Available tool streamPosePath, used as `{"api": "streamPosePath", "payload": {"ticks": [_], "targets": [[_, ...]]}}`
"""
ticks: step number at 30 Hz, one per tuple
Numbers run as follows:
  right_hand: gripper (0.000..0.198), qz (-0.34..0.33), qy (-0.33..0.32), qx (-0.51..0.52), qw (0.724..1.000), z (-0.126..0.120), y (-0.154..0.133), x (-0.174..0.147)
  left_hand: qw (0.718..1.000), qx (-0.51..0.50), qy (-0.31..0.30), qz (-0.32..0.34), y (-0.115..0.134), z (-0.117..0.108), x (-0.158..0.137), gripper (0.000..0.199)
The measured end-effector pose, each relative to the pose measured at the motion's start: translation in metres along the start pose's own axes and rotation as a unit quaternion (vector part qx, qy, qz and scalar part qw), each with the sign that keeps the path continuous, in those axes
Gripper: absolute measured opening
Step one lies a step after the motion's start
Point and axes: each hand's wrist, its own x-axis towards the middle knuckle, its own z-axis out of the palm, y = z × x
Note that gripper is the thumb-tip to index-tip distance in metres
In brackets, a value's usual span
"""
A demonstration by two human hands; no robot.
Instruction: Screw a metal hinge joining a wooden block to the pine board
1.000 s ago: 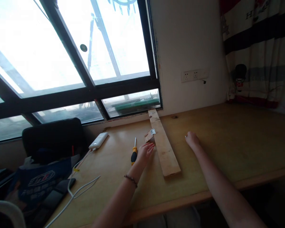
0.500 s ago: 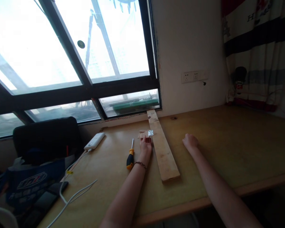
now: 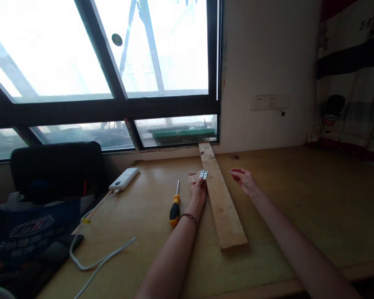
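Head view: one metal hinge [image 3: 203, 175] lies at the left edge of one long wooden board [image 3: 222, 199], beside one small wooden piece [image 3: 193, 177]. A person's left hand [image 3: 199, 192], arm stretched forward, has its fingers curled at the hinge's near edge; how firmly they grip cannot be told. Right of the board, the right hand [image 3: 243, 180] is raised, thumb and fingertips pinched on one thin item [image 3: 229, 171], too small to identify. One screwdriver [image 3: 175, 207], one white device [image 3: 124, 179] and one cable [image 3: 103, 261] lie leftward on the surface [image 3: 314, 187].

Bright window [image 3: 183, 54] beside dim wall [image 3: 268, 50]
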Motion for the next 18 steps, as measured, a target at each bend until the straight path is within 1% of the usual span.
{"api": "streamPosePath", "payload": {"ticks": [3, 5, 8, 10, 12, 15, 18], "targets": [[0.024, 0.0, -0.039, 0.006, 0.999, 0.035, -0.004, 0.017, 1.0, 0.005, 0.019, -0.007, 0.001, -0.001, 0.002, 0.011], [0.025, 0.008, -0.07, 0.001, 0.998, 0.058, -0.002, 0.024, 0.999, 0.006, 0.033, 0.0, 0.002, 0.0, 0.001, 0.012], [0.026, 0.029, -0.096, -0.021, 0.995, 0.078, 0.011, 0.029, 0.999, 0.008, 0.042, 0.013, 0.004, 0.001, 0.0, 0.016], [0.027, 0.037, -0.103, -0.049, 0.993, 0.082, 0.021, 0.032, 0.999, 0.011, 0.041, 0.019, 0.006, 0.002, -0.001, 0.017], [0.028, 0.028, -0.108, -0.093, 0.989, 0.081, 0.031, 0.034, 0.999, 0.016, 0.039, 0.016, 0.008, 0.003, -0.002, 0.017], [0.031, -0.013, -0.11, -0.177, 0.978, 0.076, 0.042, 0.038, 0.999, 0.024, 0.043, 0.008, 0.011, 0.005, -0.004, 0.019], [0.031, -0.069, -0.103, -0.244, 0.962, 0.074, 0.051, 0.04, 0.999, 0.026, 0.043, 0.001, 0.013, 0.007, -0.005, 0.02]]}}
